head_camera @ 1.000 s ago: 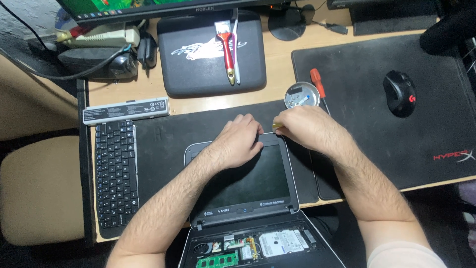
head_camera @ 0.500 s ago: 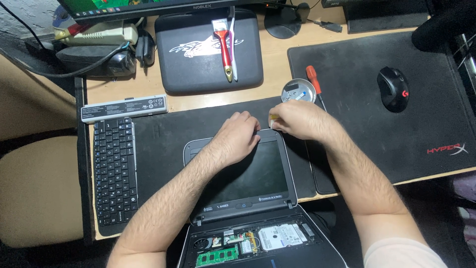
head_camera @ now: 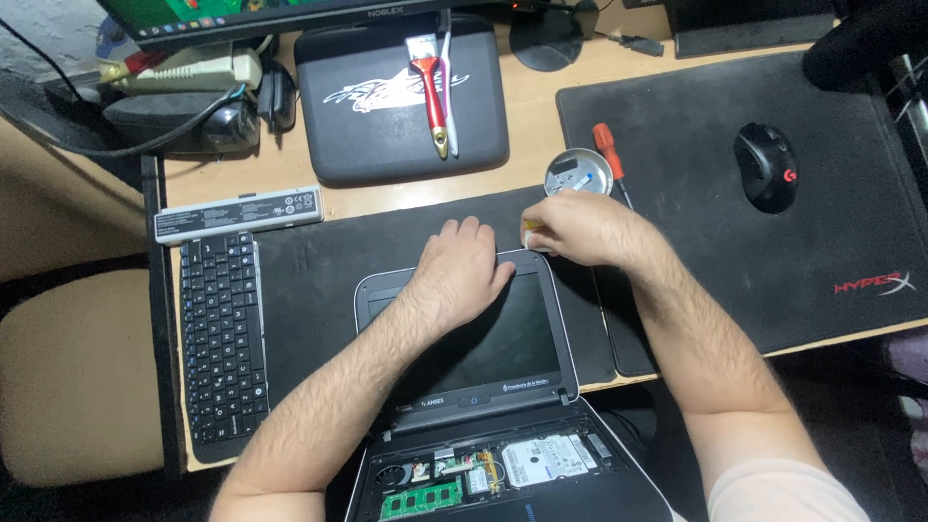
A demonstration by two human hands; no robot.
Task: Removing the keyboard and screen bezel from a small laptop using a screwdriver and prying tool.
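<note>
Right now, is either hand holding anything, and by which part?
The right hand pinches a small yellowish tool at the laptop lid's top corner. The left hand only rests flat on the lid.

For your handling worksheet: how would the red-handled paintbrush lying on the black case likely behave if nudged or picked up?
The paintbrush looks slim and probably light. Its flat bristle head should stop it rolling far. The black case beneath appears slightly domed, so a nudge might slide it off.
</note>
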